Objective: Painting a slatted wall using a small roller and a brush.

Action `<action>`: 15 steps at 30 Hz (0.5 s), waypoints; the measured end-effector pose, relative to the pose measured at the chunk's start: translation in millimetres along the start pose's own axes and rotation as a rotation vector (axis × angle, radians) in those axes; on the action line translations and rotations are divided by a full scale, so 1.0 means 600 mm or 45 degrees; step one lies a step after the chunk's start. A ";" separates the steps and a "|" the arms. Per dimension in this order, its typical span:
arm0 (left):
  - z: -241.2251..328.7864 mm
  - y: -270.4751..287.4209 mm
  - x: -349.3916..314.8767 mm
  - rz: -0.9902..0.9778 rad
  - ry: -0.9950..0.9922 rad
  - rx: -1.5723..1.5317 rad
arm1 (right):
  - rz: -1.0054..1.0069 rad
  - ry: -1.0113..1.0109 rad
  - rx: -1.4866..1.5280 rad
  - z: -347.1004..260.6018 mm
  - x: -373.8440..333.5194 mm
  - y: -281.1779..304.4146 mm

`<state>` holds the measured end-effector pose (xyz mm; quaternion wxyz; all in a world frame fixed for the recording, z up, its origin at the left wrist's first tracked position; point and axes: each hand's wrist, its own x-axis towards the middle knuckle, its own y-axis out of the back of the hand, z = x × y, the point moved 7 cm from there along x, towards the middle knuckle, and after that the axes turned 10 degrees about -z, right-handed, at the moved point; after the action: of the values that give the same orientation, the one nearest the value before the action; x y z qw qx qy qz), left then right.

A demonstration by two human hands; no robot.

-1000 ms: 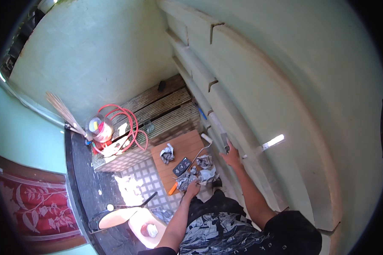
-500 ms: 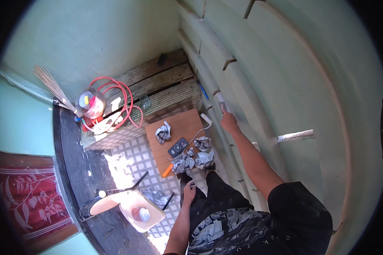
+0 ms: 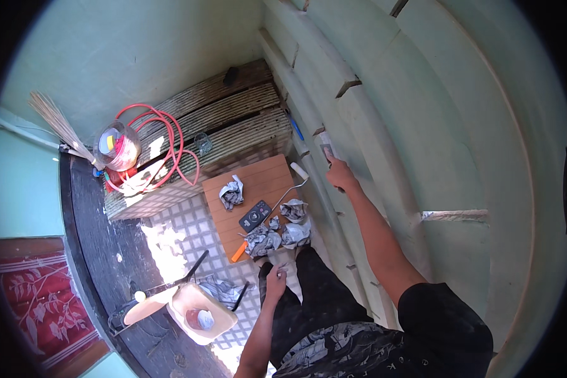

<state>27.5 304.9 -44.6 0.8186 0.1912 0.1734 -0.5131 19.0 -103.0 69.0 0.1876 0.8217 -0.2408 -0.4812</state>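
Item: one black short-sleeved T-shirt (image 3: 425,343), loose in cut. Right sleeve (image 3: 447,315): plain black, wide, hem on the upper arm. Front: one grey, white and black jagged-patterned print (image 3: 327,353), broad across the chest; beside it, small pale spaced lettering (image 3: 416,359). Item: one pair of black fabric trousers (image 3: 324,283), full length hard to judge from here. Left hand (image 3: 276,281) and right hand (image 3: 340,174): both bare, as are the forearms.
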 end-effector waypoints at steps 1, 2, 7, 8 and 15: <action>0.002 -0.001 0.008 -0.011 -0.006 0.002 | 0.010 -0.006 0.004 -0.009 -0.001 0.013; -0.001 0.002 0.013 -0.001 -0.023 -0.013 | 0.041 0.000 0.027 -0.025 0.008 0.023; 0.026 0.002 0.026 -0.071 -0.005 -0.026 | 0.250 0.082 -0.108 0.017 0.053 0.020; 0.022 0.007 0.021 -0.072 0.023 -0.049 | 0.166 0.062 -0.117 0.007 0.034 0.003; 0.048 -0.016 0.035 -0.128 -0.012 -0.104 | 0.182 0.027 -0.059 -0.005 0.051 0.046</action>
<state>30.3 270.5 -30.9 0.7998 0.1463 0.1999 -0.5468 28.3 -142.9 64.0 0.2429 0.8030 -0.2856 -0.4633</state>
